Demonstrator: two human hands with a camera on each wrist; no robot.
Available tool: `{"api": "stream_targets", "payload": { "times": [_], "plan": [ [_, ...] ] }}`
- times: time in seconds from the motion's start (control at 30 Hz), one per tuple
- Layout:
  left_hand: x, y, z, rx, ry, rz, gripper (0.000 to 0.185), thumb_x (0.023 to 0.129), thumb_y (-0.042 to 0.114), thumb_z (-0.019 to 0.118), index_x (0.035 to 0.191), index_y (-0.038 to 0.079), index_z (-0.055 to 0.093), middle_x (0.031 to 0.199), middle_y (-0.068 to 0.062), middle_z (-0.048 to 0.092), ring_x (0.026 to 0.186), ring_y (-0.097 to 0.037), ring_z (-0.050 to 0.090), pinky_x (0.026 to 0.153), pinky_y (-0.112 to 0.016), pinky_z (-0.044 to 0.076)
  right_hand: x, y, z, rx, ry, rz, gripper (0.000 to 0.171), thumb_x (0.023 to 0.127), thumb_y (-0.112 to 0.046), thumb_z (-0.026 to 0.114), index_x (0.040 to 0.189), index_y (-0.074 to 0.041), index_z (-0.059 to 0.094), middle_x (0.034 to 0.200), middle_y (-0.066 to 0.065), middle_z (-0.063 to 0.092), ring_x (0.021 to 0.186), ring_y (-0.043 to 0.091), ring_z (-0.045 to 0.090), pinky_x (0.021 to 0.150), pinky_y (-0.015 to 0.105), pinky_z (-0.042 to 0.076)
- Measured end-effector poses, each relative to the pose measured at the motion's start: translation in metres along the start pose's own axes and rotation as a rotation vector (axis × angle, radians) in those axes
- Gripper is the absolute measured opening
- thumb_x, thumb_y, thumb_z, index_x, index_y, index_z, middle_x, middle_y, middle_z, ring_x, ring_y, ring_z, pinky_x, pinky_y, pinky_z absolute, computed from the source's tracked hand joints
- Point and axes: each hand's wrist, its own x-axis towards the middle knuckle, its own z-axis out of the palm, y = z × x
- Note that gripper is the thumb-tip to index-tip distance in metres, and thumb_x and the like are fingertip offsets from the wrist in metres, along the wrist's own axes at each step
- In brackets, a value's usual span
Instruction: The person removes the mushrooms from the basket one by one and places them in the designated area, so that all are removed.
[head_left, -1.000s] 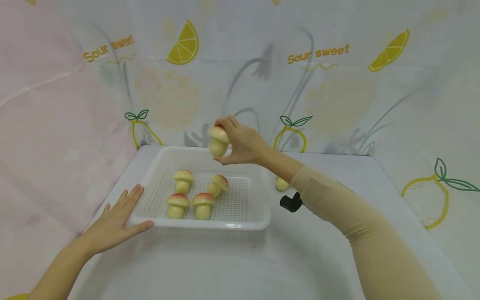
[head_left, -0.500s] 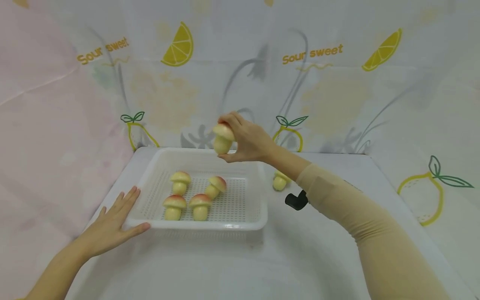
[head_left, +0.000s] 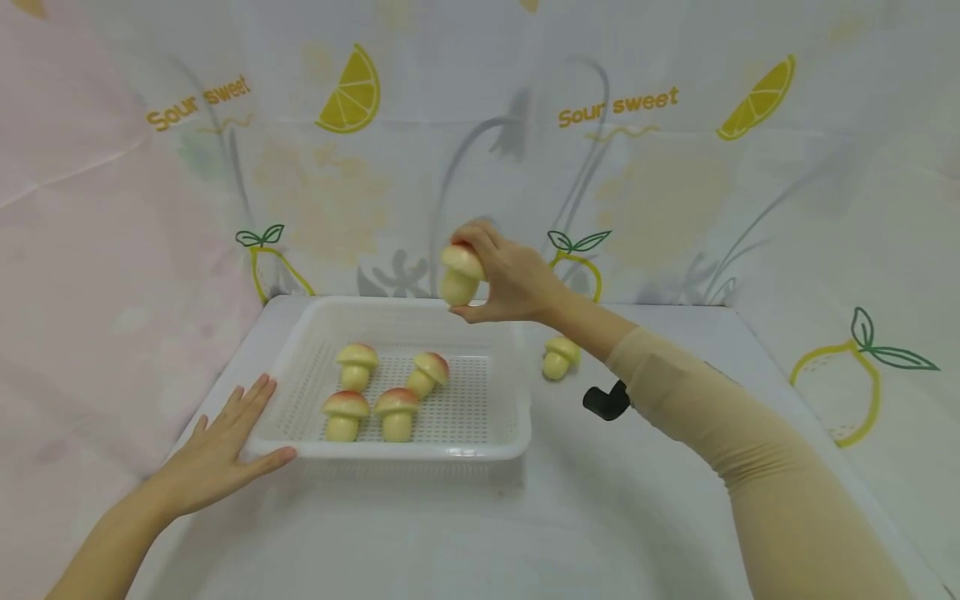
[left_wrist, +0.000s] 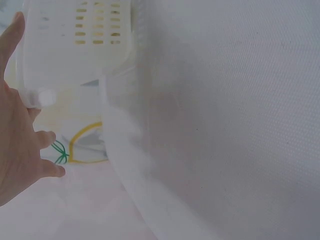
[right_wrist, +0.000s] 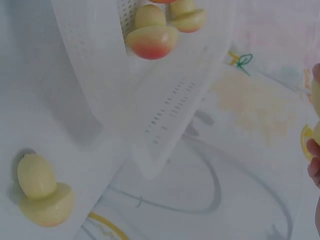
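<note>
**Toy mushroom held over basket**

R hand (head_left: 510,279) pinches a toy mushroom (head_left: 459,275) above the basket's (head_left: 420,452) far rim — mid-placing, I'd say. L hand (head_left: 217,450), fingers flat, steadies the near-left corner. Next calls for lowering into free mesh beside the four mushrooms (head_left: 382,390) — one more (head_left: 558,357) waits outside.

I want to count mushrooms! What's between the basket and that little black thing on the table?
One toy mushroom stands on the table between the white basket and the black thing, seen from the head view.
</note>
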Motion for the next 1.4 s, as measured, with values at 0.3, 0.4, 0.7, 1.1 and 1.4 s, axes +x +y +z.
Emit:
{"api": "stream_targets", "payload": {
  "times": [0.3, 0.4, 0.7, 1.1, 1.4],
  "plan": [
    [0.000, 0.002, 0.001, -0.006, -0.004, 0.003, 0.094, 0.091, 0.046, 0.061, 0.156, 0.013, 0.002, 0.161, -0.011, 0.001, 0.144, -0.042, -0.005, 0.097, -0.078, -0.003, -0.009, 0.003, -0.005, -0.005, 0.001, 0.010, 0.078, 0.066, -0.042, 0.081, 0.123, -0.004, 0.042, 0.117, 0.010, 0.050, 0.090, 0.019, 0.056, 0.069, 0.033, 0.053],
    [0.001, 0.002, 0.001, -0.002, -0.001, 0.004, 0.094, 0.091, 0.046, 0.061, 0.156, 0.012, 0.002, 0.161, -0.012, 0.001, 0.144, -0.043, -0.004, 0.096, -0.078, -0.003, -0.011, 0.004, -0.006, -0.006, 0.006, 0.004, 0.078, 0.066, -0.041, 0.081, 0.123, -0.003, 0.042, 0.116, 0.010, 0.050, 0.089, 0.019, 0.056, 0.068, 0.032, 0.053],
    [0.002, 0.002, 0.000, 0.000, 0.001, 0.005, 0.094, 0.091, 0.046, 0.062, 0.156, 0.012, 0.002, 0.161, -0.013, 0.002, 0.144, -0.043, -0.004, 0.097, -0.078, -0.003, -0.022, 0.007, -0.011, -0.029, 0.015, 0.011, 0.078, 0.065, -0.040, 0.081, 0.122, -0.004, 0.042, 0.110, 0.010, 0.052, 0.081, 0.018, 0.056, 0.061, 0.031, 0.051],
    [0.001, 0.002, 0.001, -0.007, -0.010, -0.004, 0.094, 0.091, 0.046, 0.061, 0.156, 0.011, 0.002, 0.161, -0.013, 0.000, 0.143, -0.044, -0.004, 0.096, -0.078, -0.004, -0.048, 0.016, -0.022, -0.051, 0.000, 0.077, 0.080, 0.064, -0.039, 0.082, 0.123, -0.005, 0.040, 0.112, 0.010, 0.052, 0.078, 0.019, 0.055, 0.059, 0.031, 0.050],
    [0.000, 0.000, 0.001, 0.003, -0.001, -0.003, 0.094, 0.091, 0.046, 0.061, 0.156, 0.011, 0.002, 0.161, -0.012, 0.000, 0.143, -0.043, -0.004, 0.097, -0.078, -0.004, -0.065, 0.023, -0.031, -0.069, -0.010, 0.117, 0.080, 0.065, -0.040, 0.082, 0.123, -0.006, 0.039, 0.111, 0.010, 0.051, 0.079, 0.020, 0.055, 0.063, 0.033, 0.052]
  ]
}}
